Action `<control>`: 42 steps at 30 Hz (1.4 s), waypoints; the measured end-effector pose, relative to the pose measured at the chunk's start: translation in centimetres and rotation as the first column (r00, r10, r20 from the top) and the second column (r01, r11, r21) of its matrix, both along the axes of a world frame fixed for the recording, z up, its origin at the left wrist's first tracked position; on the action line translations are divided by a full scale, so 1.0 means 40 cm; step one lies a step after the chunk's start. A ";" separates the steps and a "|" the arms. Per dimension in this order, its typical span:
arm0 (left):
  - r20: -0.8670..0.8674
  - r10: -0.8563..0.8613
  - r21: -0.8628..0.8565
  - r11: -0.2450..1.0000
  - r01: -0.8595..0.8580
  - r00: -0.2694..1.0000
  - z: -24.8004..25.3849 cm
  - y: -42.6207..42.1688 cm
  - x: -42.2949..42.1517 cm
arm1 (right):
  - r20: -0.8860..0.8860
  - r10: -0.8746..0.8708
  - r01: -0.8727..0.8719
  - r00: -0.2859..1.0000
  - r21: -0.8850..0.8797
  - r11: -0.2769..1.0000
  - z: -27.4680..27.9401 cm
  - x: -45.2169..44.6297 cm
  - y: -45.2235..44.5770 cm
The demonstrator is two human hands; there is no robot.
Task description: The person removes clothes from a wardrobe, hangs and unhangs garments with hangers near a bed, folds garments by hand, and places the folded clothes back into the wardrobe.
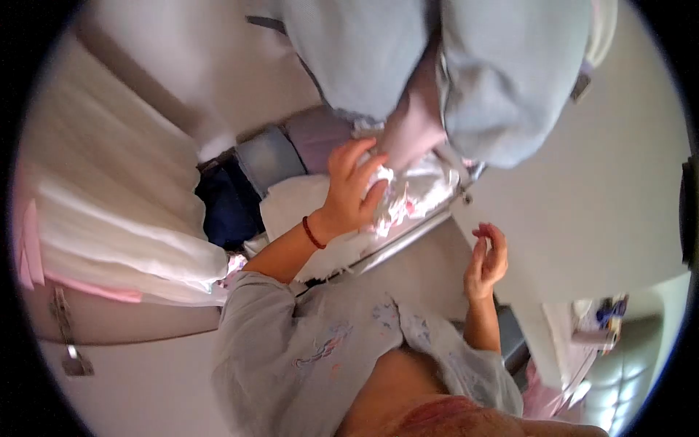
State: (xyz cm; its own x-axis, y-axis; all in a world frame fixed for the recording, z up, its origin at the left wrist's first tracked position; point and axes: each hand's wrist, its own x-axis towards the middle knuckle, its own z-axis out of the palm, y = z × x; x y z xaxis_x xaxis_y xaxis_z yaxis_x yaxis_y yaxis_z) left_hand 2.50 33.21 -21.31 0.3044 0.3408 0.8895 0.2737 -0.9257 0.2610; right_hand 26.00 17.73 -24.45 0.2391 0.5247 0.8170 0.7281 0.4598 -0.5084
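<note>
My left hand [351,188], a dark red bead bracelet [314,232] on its wrist, is at the shelf with its fingers apart and bent. It is beside white cloth with a pink print [399,207], just under a hanging pink garment [416,120]. Whether the fingertips touch either one I cannot tell. Grey-blue garments [502,80] hang above. My right hand [486,262] is raised in front of the white door, fingers loosely curled and thumb apart, with nothing in it.
Folded clothes lie on the wardrobe shelf: dark navy [229,204], light blue denim [269,160] and mauve [318,137]. A long white garment [116,182] hangs at left. A white door panel [582,197] stands at right, a metal hinge [73,357] at lower left.
</note>
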 end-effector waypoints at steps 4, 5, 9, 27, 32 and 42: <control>-0.017 -0.107 -0.113 0.988 0.105 0.994 -0.041 -0.020 0.025 | -0.201 -0.111 0.076 0.973 -0.172 0.982 -0.087 -0.048 -0.065; -0.047 -0.172 -0.128 0.978 0.165 0.984 -0.060 -0.029 0.034 | -0.220 -0.173 0.129 0.960 -0.200 0.971 -0.097 -0.071 -0.100; -0.070 -0.552 -0.242 0.818 0.522 0.831 -0.124 -0.078 0.077 | -0.191 -0.384 0.276 0.904 -0.426 0.862 -0.136 -0.174 -0.260; 0.053 -0.911 -0.956 0.072 0.284 0.410 -0.377 -0.436 0.144 | -0.245 -0.771 0.578 0.588 -0.541 0.612 -0.245 -0.289 -0.721; 0.095 -0.955 -0.975 -0.031 0.221 0.282 -0.424 -0.696 0.253 | -0.228 -0.876 0.712 0.426 -0.513 0.480 -0.336 -0.277 -0.994; 0.013 -0.997 -0.994 -0.022 0.109 -0.079 -0.374 -1.261 0.421 | -0.374 -0.926 0.747 -0.052 -0.630 0.213 -0.382 -0.251 -1.566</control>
State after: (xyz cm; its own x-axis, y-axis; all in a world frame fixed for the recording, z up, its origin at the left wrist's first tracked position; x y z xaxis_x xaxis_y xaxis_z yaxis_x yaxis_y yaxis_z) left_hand 19.33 -17.22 -36.29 0.8947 -0.3791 -0.2361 0.1358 -0.2727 0.9525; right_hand 15.95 -44.93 -39.72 0.9212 -0.3648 0.1355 -0.0318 -0.4176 -0.9081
